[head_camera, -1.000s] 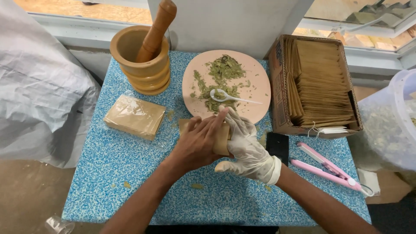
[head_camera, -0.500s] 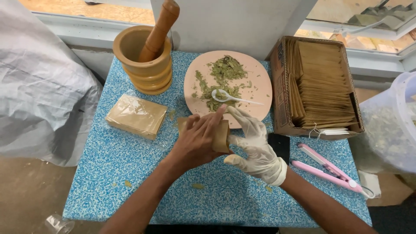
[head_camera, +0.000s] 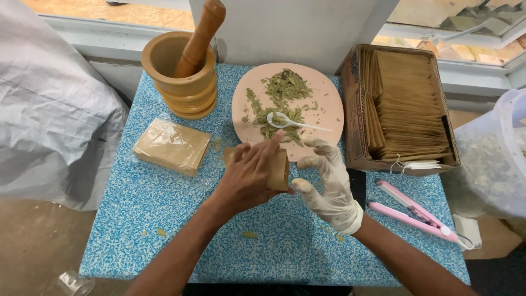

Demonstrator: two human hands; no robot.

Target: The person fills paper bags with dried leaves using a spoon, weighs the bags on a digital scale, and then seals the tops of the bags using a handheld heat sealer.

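My bare left hand (head_camera: 247,176) holds a small brown paper sachet (head_camera: 279,170) above the blue speckled table (head_camera: 153,219). My right hand (head_camera: 329,181), in a white glove, is just right of the sachet with its fingers spread and its thumb near the sachet's edge. Right behind both hands lies a pink plate (head_camera: 323,98) of dried green leaves (head_camera: 282,90), with a white plastic spoon (head_camera: 290,123) resting on it.
A wooden mortar with a pestle (head_camera: 183,71) stands at the back left. A wrapped stack of brown sachets (head_camera: 171,146) lies left of my hands. A cardboard box of brown sachets (head_camera: 402,109) and a pink sealing tool (head_camera: 413,211) are at the right.
My gloved right hand has come off the sachet and opened its fingers. My left hand still holds the sachet in much the same place.
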